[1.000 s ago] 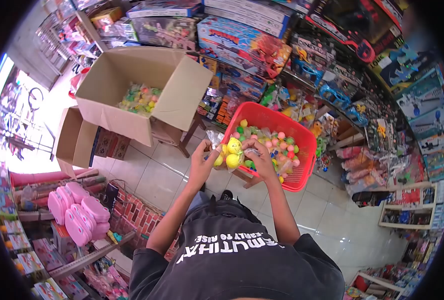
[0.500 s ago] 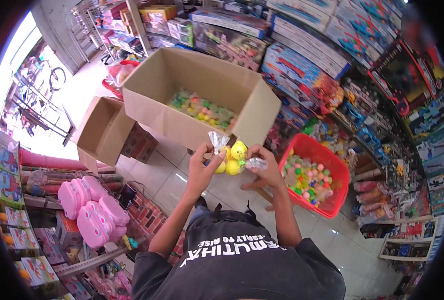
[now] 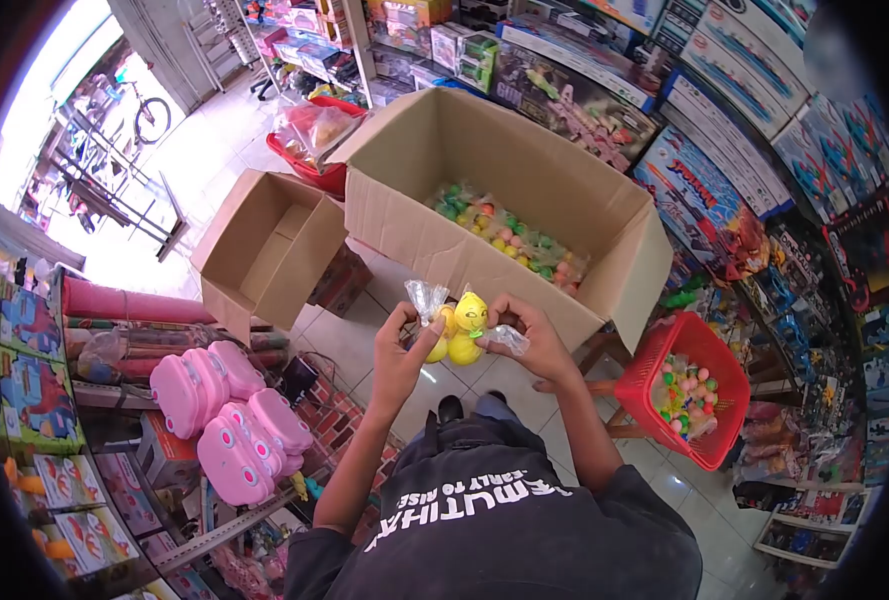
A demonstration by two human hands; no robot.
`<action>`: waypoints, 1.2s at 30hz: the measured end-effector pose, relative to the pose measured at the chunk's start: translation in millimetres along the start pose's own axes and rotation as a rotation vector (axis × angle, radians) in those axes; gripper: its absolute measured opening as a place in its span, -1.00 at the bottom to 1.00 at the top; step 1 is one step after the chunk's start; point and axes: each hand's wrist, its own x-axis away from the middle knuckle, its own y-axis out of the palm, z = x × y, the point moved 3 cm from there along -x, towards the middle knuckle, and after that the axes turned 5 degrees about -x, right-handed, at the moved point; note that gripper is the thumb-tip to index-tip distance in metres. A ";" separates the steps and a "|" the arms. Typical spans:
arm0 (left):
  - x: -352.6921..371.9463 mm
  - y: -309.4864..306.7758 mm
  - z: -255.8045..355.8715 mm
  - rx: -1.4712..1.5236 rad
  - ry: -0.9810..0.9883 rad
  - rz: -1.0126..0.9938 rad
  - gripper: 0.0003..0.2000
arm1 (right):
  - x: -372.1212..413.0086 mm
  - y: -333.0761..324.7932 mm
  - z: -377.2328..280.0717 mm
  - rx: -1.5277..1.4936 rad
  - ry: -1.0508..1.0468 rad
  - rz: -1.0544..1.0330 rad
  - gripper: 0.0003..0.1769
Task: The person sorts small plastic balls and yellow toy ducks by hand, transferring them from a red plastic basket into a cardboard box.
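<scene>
A clear plastic bag of yellow toy balls (image 3: 457,338) hangs between my two hands, in front of my chest. One ball has a face printed on it, and a small green bit shows beside it. My left hand (image 3: 401,350) pinches the bag at its left side, below a gathered, crinkled end that sticks up. On the other side, my right hand (image 3: 534,345) has its fingers closed on the bag's other loose end. Just beyond my hands stands a large open cardboard box (image 3: 404,222) with bagged, multicoloured balls (image 3: 514,235) in it.
To the right, a red basket (image 3: 644,375) holds more coloured balls. A smaller open cardboard box (image 3: 254,240) stands left of the large one, with another red basket (image 3: 339,180) behind. Pink cases (image 3: 249,450) lie at lower left. Boxed toys (image 3: 574,105) line the back.
The view has turned, so the boxes and red basket sit farther right in it. Both hands keep hold of the bag, and its printed ball shows its face more plainly.
</scene>
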 end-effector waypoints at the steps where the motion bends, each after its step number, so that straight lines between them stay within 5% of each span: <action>1: -5.3 -6.2 0.7 0.047 -0.035 -0.007 -0.85 | -8.0 0.9 -0.2 -0.012 0.022 -0.004 -0.69; 7: -60.5 -50.6 -2.2 0.119 -0.001 0.075 -0.86 | -55.0 -11.5 -26.6 0.120 0.148 -0.027 -0.75; 11: -106.7 -81.4 -4.2 0.068 0.055 0.086 -0.87 | -96.3 -35.8 -43.0 0.199 -0.158 0.075 -0.77; 13: -134.7 -87.0 -5.5 0.045 0.066 0.081 -0.87 | -117.8 -47.0 -53.7 0.103 0.031 0.123 -0.77; 17: -191.6 -95.6 -8.3 0.054 0.028 0.084 -0.87 | -170.4 -69.9 -34.5 0.040 0.063 0.219 -0.86; 36: -397.0 -93.2 -49.6 0.064 -0.012 -0.256 -0.85 | -351.4 -165.5 227.3 0.145 0.209 0.322 -0.78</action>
